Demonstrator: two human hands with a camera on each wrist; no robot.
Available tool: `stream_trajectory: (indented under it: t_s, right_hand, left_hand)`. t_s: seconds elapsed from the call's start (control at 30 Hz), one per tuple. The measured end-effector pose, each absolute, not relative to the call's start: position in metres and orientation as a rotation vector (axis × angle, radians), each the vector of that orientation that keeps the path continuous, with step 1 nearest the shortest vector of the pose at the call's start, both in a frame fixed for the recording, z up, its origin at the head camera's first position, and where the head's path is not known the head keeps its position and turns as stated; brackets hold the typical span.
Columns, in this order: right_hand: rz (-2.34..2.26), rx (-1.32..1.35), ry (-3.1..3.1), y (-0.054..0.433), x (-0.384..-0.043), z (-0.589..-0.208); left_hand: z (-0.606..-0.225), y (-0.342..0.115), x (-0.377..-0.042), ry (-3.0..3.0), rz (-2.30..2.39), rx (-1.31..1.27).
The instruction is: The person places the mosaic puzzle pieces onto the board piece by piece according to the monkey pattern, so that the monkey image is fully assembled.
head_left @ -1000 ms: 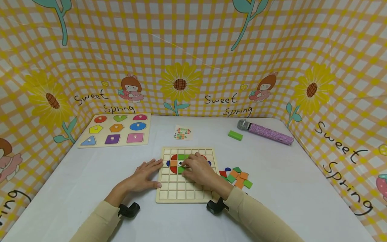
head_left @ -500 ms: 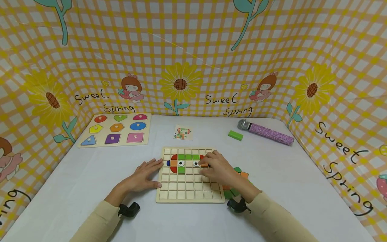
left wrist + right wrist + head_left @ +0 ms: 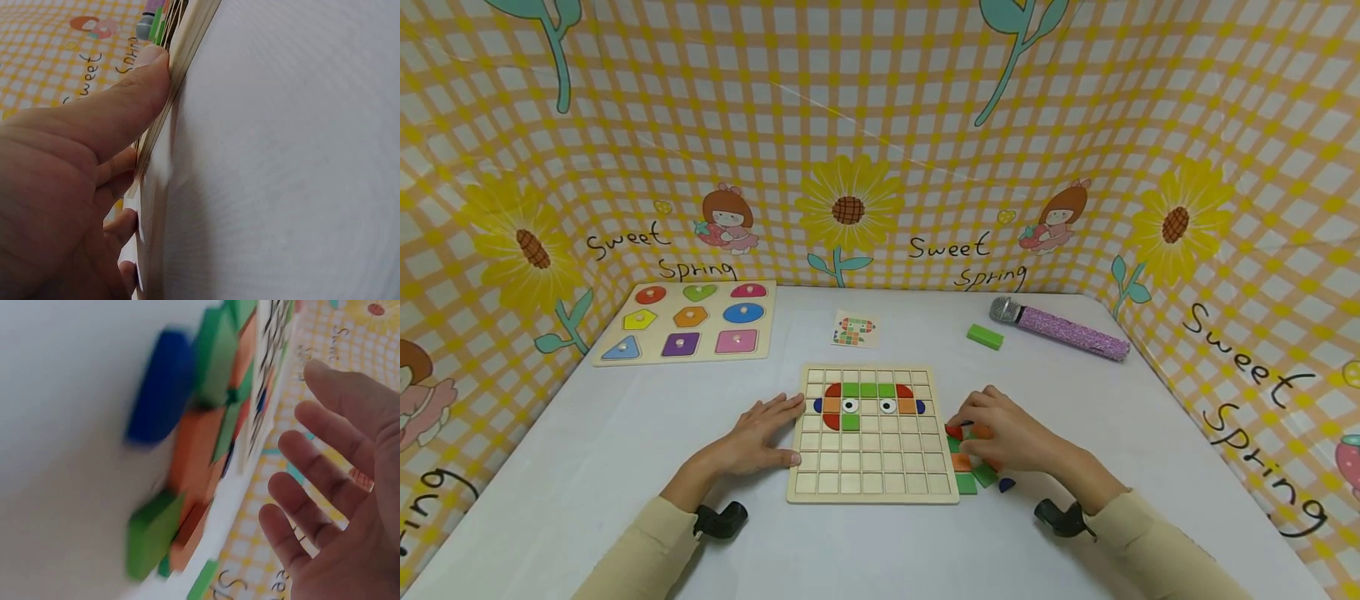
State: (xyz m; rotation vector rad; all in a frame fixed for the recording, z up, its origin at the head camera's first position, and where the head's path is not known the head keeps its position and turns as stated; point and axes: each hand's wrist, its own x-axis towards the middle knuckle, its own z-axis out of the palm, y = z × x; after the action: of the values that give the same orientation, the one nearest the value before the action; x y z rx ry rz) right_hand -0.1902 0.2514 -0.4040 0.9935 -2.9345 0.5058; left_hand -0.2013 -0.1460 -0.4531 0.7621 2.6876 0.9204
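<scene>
A wooden grid board lies flat in the middle of the table. Coloured pieces sit in its upper cells: red corners, green squares, orange squares, blue ends and two eye pieces. My left hand touches the board's left edge with thumb and fingertips. Over the loose pieces to the right of the board is my right hand, its fingers spread and holding nothing in the right wrist view. Among these pieces are an orange square, a green piece and a blue half-round; the hand covers some.
A small pattern card lies behind the board. At the back left is a knobbed shape puzzle. A green block and a glittery purple microphone lie at the back right. Patterned cloth walls surround the table.
My right hand has moved from the board's eye pieces to the loose pieces on the right, uncovering the filled cells. The left hand stays at the board's edge.
</scene>
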Motion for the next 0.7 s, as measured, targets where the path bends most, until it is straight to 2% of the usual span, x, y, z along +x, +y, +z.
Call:
stream_trajectory:
  t_s: [0.3,0.7]
  right_hand:
    - [0.428,1.062,-2.962,0.277,-0.199,-0.411]
    - [0.379,1.098,-3.019,0.283,-0.207,-0.412]
  left_hand:
    - [-0.455,-0.146,-0.201,2.688,0.915,0.751]
    - [-0.454,-0.145,-0.201,2.686,0.918,0.723]
